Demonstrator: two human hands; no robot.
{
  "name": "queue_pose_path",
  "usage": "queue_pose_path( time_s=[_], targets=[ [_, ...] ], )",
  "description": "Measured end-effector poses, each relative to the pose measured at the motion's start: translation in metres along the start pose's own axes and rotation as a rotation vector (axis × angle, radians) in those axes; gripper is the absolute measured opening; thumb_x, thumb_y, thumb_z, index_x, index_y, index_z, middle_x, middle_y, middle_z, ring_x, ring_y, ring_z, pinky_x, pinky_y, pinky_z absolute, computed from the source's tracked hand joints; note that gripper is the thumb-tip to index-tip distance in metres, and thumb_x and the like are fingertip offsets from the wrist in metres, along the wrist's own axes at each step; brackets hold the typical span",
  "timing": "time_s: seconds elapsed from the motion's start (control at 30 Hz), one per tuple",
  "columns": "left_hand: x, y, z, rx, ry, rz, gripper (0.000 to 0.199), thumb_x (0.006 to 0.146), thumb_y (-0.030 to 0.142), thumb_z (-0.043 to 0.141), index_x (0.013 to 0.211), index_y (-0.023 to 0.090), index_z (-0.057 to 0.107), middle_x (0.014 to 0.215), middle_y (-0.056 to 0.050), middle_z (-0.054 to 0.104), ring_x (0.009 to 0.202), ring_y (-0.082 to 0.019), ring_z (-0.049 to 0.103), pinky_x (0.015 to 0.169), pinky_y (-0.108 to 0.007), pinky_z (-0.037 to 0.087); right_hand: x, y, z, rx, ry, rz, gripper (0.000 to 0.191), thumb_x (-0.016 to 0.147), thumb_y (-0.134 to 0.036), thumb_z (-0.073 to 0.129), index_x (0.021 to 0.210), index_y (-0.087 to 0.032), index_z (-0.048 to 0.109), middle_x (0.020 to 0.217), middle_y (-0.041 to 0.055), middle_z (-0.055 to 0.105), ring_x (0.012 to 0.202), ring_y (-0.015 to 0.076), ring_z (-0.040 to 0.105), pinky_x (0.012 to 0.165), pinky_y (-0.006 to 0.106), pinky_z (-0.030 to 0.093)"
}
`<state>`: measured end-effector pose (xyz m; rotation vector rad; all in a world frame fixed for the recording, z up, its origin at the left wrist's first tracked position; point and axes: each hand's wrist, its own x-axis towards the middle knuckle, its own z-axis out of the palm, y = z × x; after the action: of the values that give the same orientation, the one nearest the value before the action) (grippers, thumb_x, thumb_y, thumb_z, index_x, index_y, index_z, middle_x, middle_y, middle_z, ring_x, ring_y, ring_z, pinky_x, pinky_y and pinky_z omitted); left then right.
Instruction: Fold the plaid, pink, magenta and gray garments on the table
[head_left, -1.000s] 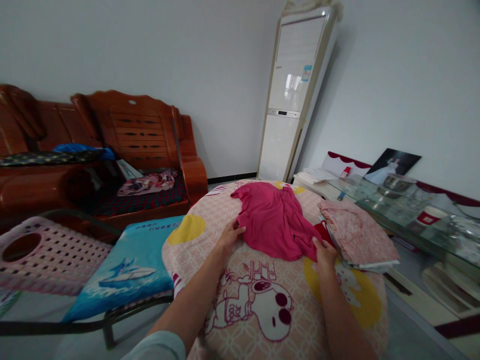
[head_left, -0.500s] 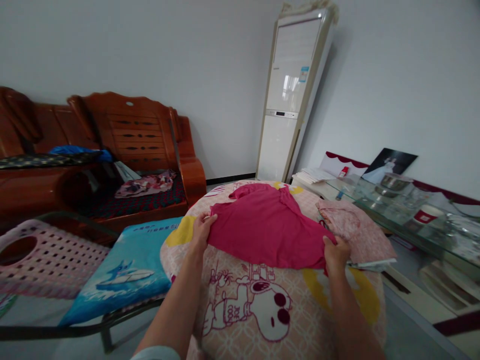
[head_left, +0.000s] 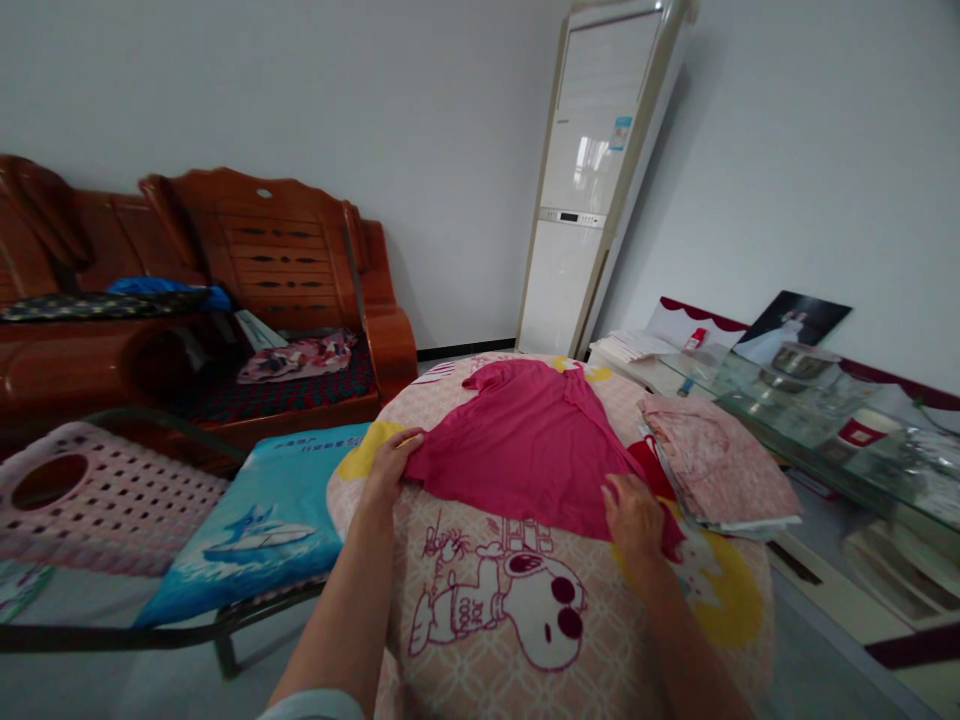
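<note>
Head view is the only feed I have, so I read the risks from it. Ahead of both hands and between them I see the pink garment spread on the patterned cover, a sleeve rumpled farther ahead. The left hand has its thumb and fingers closed on the garment's near left corner. The right hand lies over the near edge at the other end, fingers bent; I cannot tell whether they pinch the fabric or only press on it. If they only press, a pull from the left hand could drag the fabric out from under them and skew the whole piece. A flap of it sticks out just right of the right hand and could get creased under the wrist. Beyond that hand, to its right, the folded pile sits near the cover's edge, with a red item between it and the garment; a wide sweep that way could knock the pile askew. The cover looks soft to me, so hard smoothing by either hand could ruck it up and put wrinkles under the garment
</note>
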<state>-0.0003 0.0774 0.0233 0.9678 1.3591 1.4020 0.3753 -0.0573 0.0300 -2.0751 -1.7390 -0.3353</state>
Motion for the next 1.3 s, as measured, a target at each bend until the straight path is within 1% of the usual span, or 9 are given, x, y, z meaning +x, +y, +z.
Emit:
queue_pose_path(
  time_s=[0.13, 0.23, 0.37, 0.5, 0.73, 0.8, 0.93, 1.0, 1.3],
  targets=[
    [-0.002, 0.006, 0.001, -0.029, -0.183, -0.067, 0.041, 0.054, 0.032, 0.081, 0.09, 0.015, 0.073, 0.071, -0.005, 0.072, 0.063, -0.018, 0.064, 0.057, -0.025, 0.051, -0.013, -0.049, 0.01, 0.254, -0.194, -0.376, 0.018, 0.09, -0.026, 0.053, 0.098, -0.021, 0.069, 0.094, 0.0079, 0.068, 0.089, 0.0208, 0.062, 0.079, 0.028, 0.044],
    [0.001, 0.013, 0.0, -0.147, -0.134, -0.052, 0.046, 0.053, 0.029, 0.078, 0.096, 0.013, 0.072, 0.068, -0.003, 0.069, 0.057, -0.014, 0.06, 0.052, -0.022, 0.046, -0.016, -0.063, 0.019, 0.226, -0.247, -0.451, 0.016, 0.087, -0.022, 0.054, 0.091, -0.021, 0.069, 0.093, 0.0087, 0.066, 0.09, 0.0213, 0.059, 0.077, 0.029, 0.042],
    [0.007, 0.015, -0.004, -0.264, 0.077, -0.037, 0.04, 0.053, 0.023, 0.073, 0.092, 0.013, 0.071, 0.057, 0.002, 0.062, 0.046, -0.008, 0.051, 0.045, -0.018, 0.038, 0.001, -0.054, 0.03, 0.415, -0.279, -0.251, 0.02, 0.087, -0.019, 0.048, 0.081, -0.019, 0.068, 0.082, 0.0054, 0.067, 0.077, 0.0171, 0.058, 0.07, 0.026, 0.04],
    [0.011, 0.006, -0.006, -0.221, 0.134, -0.059, 0.032, 0.055, 0.019, 0.069, 0.087, 0.014, 0.07, 0.058, 0.001, 0.062, 0.046, -0.009, 0.051, 0.044, -0.019, 0.039, 0.021, -0.039, 0.037, 0.76, -0.329, -0.057, 0.024, 0.083, -0.031, 0.05, 0.074, -0.018, 0.068, 0.066, 0.0008, 0.064, 0.062, 0.015, 0.054, 0.059, 0.024, 0.037],
    [0.004, 0.013, 0.001, 0.327, 0.312, 0.174, 0.029, 0.062, 0.019, 0.067, 0.09, 0.016, 0.072, 0.082, -0.006, 0.07, 0.079, -0.02, 0.065, 0.069, -0.028, 0.051, 0.024, -0.037, 0.044, 0.873, -0.297, 0.002, 0.027, 0.077, -0.036, 0.052, 0.073, -0.017, 0.071, 0.064, 0.0016, 0.066, 0.061, 0.0155, 0.055, 0.058, 0.025, 0.039],
    [-0.008, 0.02, 0.013, 0.398, 0.115, 0.278, 0.027, 0.064, 0.021, 0.067, 0.091, 0.018, 0.072, 0.084, -0.006, 0.07, 0.081, -0.021, 0.064, 0.073, -0.028, 0.051, 0.026, -0.038, 0.047, 0.851, -0.301, 0.023, 0.027, 0.077, -0.036, 0.052, 0.071, -0.017, 0.071, 0.062, 0.0014, 0.066, 0.059, 0.0153, 0.055, 0.056, 0.025, 0.039],
    [-0.042, 0.022, 0.049, 0.503, -0.677, 0.431, 0.017, 0.068, 0.023, 0.066, 0.083, 0.018, 0.073, 0.083, -0.004, 0.07, 0.076, -0.018, 0.063, 0.07, -0.026, 0.048, 0.033, -0.038, 0.054, 0.801, -0.307, 0.077, 0.025, 0.075, -0.034, 0.054, 0.07, -0.018, 0.071, 0.064, 0.0025, 0.068, 0.06, 0.016, 0.058, 0.058, 0.025, 0.041],
    [-0.056, 0.013, 0.068, 0.633, -0.878, 0.497, 0.015, 0.066, 0.018, 0.067, 0.079, 0.019, 0.072, 0.085, -0.003, 0.069, 0.077, -0.017, 0.062, 0.072, -0.024, 0.046, 0.036, -0.037, 0.057, 0.798, -0.304, 0.083, 0.024, 0.075, -0.033, 0.054, 0.07, -0.017, 0.072, 0.066, 0.0036, 0.07, 0.062, 0.0166, 0.06, 0.06, 0.026, 0.042],
    [-0.068, -0.026, 0.098, 0.805, -0.782, 0.699, 0.02, 0.077, 0.009, 0.051, 0.085, 0.017, 0.068, 0.09, -0.006, 0.068, 0.089, -0.019, 0.059, 0.085, -0.027, 0.042, 0.033, -0.036, 0.058, 0.82, -0.29, 0.069, 0.025, 0.076, -0.032, 0.053, 0.074, -0.016, 0.072, 0.071, 0.006, 0.072, 0.067, 0.0185, 0.063, 0.064, 0.028, 0.046]
  ],
)
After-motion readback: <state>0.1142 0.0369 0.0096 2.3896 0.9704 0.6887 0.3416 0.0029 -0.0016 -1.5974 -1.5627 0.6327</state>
